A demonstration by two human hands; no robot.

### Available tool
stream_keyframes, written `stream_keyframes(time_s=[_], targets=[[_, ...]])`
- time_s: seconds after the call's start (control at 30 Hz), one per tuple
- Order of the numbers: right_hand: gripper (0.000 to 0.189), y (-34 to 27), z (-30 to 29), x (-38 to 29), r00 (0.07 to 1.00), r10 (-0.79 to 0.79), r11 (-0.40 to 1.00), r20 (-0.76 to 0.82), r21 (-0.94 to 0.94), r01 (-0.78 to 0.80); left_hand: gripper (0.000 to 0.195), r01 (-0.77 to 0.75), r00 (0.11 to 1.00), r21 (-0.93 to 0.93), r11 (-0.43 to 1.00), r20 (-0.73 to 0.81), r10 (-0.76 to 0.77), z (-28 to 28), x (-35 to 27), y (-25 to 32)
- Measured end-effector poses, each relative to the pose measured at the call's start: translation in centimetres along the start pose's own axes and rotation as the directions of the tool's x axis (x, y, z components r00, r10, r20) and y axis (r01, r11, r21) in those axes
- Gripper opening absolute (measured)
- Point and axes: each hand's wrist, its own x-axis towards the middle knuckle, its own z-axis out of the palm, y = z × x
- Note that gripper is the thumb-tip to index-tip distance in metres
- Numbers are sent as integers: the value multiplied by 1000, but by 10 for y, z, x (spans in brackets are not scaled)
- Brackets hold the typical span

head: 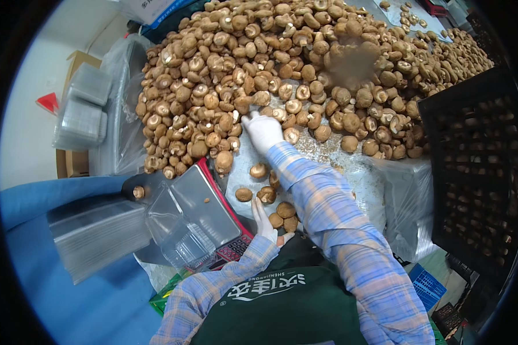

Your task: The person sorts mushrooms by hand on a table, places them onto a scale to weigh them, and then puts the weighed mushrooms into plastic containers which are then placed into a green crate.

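White-gloved, my right hand [262, 130] reaches to the edge of a large heap of brown shiitake mushrooms [211, 77], fingertips against the mushrooms; whether it grips one cannot be told. My left hand [264, 222], also gloved, rests on the metal table [306, 151] close to my apron, fingers and thumb spread around the near side of several loose mushrooms [286, 210]. Left of it lies a red-edged digital scale [213, 189] with a clear plastic clamshell box [185, 241], its lid raised, on it. One small mushroom piece [206, 200] sits on the scale's pan.
Stacked clear plastic trays [99, 233] stand at the left, with more clear containers [82, 108] beyond. A black plastic crate [479, 172] rises at the right beside a plastic-wrapped stack [408, 207]. Blue cloth [90, 276] covers the lower left.
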Motion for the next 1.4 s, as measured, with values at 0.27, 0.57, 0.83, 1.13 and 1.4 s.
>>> stream_keyframes(time_s=[0.27,0.57,0.83,1.13,1.4], targets=[[21,7,-23,-91,977,0,969,214,242,-54,159,68,997,-64,996,46,-65,2,0,-8],[31,40,-70,-14,923,320,946,214,-120,-300,156,-95,994,1,995,49,95,-13,-2,11],[23,51,-52,-35,986,154,987,60,-59,-150,159,-57,995,5,998,79,56,-8,0,9],[30,93,-126,-340,843,101,851,528,393,-348,156,183,978,-156,971,125,-164,-2,5,13],[25,115,-129,-300,902,215,931,375,199,-305,157,139,987,-135,981,95,-127,-4,0,9]])
